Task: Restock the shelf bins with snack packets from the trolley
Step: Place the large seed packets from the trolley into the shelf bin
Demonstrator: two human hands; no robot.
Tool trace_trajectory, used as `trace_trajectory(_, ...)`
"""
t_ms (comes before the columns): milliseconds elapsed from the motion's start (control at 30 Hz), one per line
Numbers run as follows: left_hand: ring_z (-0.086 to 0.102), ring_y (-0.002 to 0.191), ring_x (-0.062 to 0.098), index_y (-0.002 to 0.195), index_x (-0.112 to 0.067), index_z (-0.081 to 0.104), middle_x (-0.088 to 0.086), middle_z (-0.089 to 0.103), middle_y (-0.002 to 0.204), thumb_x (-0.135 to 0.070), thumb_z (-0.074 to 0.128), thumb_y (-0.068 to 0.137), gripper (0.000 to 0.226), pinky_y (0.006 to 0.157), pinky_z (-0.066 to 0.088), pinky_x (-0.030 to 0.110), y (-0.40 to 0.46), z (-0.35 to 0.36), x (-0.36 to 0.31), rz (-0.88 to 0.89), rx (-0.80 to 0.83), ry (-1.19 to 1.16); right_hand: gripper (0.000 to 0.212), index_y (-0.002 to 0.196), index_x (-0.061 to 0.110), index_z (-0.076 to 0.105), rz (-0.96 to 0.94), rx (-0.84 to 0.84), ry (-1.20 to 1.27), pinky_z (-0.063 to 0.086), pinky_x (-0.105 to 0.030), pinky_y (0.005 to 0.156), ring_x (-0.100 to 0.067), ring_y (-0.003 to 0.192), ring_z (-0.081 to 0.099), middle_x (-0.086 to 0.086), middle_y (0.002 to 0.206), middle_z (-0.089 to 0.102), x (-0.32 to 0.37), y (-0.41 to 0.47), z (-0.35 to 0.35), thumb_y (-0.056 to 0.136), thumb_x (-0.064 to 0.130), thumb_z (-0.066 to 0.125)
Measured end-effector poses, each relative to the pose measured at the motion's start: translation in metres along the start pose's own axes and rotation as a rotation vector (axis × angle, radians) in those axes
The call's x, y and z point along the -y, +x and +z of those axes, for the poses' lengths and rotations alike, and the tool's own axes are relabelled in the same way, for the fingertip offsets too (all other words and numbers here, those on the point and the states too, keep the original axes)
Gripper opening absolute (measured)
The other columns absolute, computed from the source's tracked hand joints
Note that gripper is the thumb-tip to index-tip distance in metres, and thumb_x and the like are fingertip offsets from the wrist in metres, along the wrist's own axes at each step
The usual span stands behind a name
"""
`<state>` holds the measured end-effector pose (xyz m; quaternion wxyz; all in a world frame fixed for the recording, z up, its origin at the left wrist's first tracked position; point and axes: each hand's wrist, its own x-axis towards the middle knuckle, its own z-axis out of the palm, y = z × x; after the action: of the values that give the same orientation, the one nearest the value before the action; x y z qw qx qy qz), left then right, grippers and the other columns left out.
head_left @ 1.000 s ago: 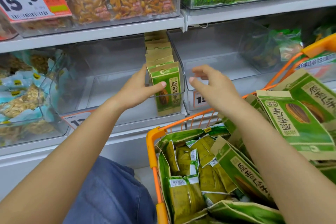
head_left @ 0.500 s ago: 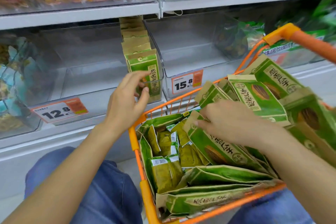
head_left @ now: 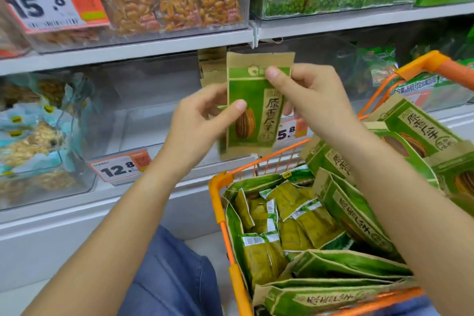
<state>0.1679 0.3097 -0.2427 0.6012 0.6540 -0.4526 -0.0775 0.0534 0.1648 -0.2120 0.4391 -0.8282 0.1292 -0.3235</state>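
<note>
One green packet (head_left: 252, 108) is held upright, long axis vertical, between both hands above the trolley (head_left: 218, 187). Its top edge is pinched by the right hand (head_left: 307, 100), its left side by the left hand (head_left: 202, 120). The row of packets (head_left: 211, 67) in the bin (head_left: 159, 120) lies directly behind, so a short forward push is likely needed.
</note>
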Motion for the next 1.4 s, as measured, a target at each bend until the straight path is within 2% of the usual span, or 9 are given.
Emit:
trace_trajectory(100,0.059,0.082,-0.002,0.108,-0.022,0.062,-0.015,0.067,0.093,-0.022,0.063,0.092,0.016,0.073,0.050,0.023,0.015,-0.017,0.006,0.092,-0.087,0.144,0.016,0.082,0.035,0.068,-0.092,-0.019,-0.086,0.050,-0.028,0.057,-0.007,0.060,0.063,0.011,0.065,0.066,0.009,0.022,0.008,0.092,0.041,0.057)
trace_trajectory(233,0.062,0.086,0.001,0.106,-0.030,0.061,-0.016,0.068,0.095,-0.026,0.063,0.091,0.015,0.076,0.054,0.031,0.021,-0.022,0.023,0.059,-0.132,0.190,0.055,0.095,0.010,0.067,-0.107,0.018,-0.203,0.052,-0.050,0.071,-0.027,0.072,0.064,-0.010,0.078,0.069,-0.002,0.038,0.023,0.082,0.059,0.045)
trace_trajectory(433,0.064,0.087,0.003,0.106,-0.030,0.062,-0.015,0.068,0.098,-0.037,0.064,0.087,0.021,0.079,0.053,0.029,0.019,-0.014,0.054,-0.086,-0.101,0.312,0.012,0.089,0.034,0.065,-0.047,0.141,-0.247,0.055,-0.043,0.075,-0.005,0.067,0.066,0.016,0.072,0.065,-0.038,0.041,0.033,0.095,0.035,0.054)
trace_trajectory(533,0.063,0.082,0.013,0.106,-0.024,0.066,-0.005,0.064,0.101,-0.038,0.066,0.087,0.024,0.081,0.051,0.035,0.021,-0.011,0.064,-0.145,-0.092,0.471,0.023,0.079,0.044,0.060,0.033,0.171,-0.228,0.056,-0.040,0.076,-0.001,0.064,0.062,0.020,0.064,0.062,-0.048,0.042,0.035,0.096,0.029,0.056)
trace_trajectory(733,0.052,0.118,0.020,0.114,-0.024,0.066,0.007,0.050,0.129,-0.036,0.066,0.088,0.029,0.091,0.039,0.026,0.038,-0.009,0.066,-0.286,-0.083,0.625,0.035,0.087,0.002,0.069,0.102,0.209,-0.378,0.051,-0.039,0.070,-0.025,0.071,0.057,-0.009,0.075,0.064,-0.055,0.062,0.040,0.094,0.034,0.057)
trace_trajectory(900,0.056,0.114,0.017,0.107,-0.015,0.060,0.002,0.064,0.118,-0.020,0.066,0.090,0.018,0.098,0.045,0.034,0.039,-0.008,0.079,-0.449,-0.051,0.220,0.020,0.096,0.019,0.070,0.019,0.226,-0.465,0.047,-0.032,0.071,-0.018,0.083,0.057,0.001,0.090,0.068,-0.060,0.068,0.047,0.093,0.035,0.058)
trace_trajectory(1200,0.068,0.090,0.021,0.078,-0.022,0.054,0.001,0.068,0.103,-0.014,0.076,0.079,0.023,0.088,0.053,0.044,0.040,-0.012,0.093,-0.532,0.003,0.317,0.021,0.100,0.020,0.067,-0.097,0.261,-0.765,0.035,-0.031,0.065,-0.030,0.094,0.058,-0.001,0.091,0.057,-0.066,0.061,0.057,0.092,0.038,0.059)
trace_trajectory(1300,0.061,0.106,0.017,0.105,-0.018,0.058,0.000,0.064,0.114,-0.029,0.081,0.075,0.039,0.095,0.049,0.041,0.045,-0.023,0.082,-0.619,0.089,0.285,0.023,0.101,0.018,0.067,-0.146,0.263,-0.805,0.036,-0.032,0.067,-0.031,0.096,0.057,-0.002,0.103,0.056,-0.063,0.062,0.058,0.092,0.038,0.059)
trace_trajectory(1400,0.059,0.115,0.022,0.137,-0.019,0.041,0.011,0.058,0.128,-0.053,0.068,0.079,0.073,0.101,0.047,0.038,0.053,-0.032,0.067,-0.728,-0.036,-0.353,0.022,0.102,0.020,0.067,-0.139,0.262,-0.807,0.035,-0.031,0.067,-0.031,0.096,0.057,-0.003,0.103,0.058,-0.061,0.062,0.057,0.092,0.038,0.059)
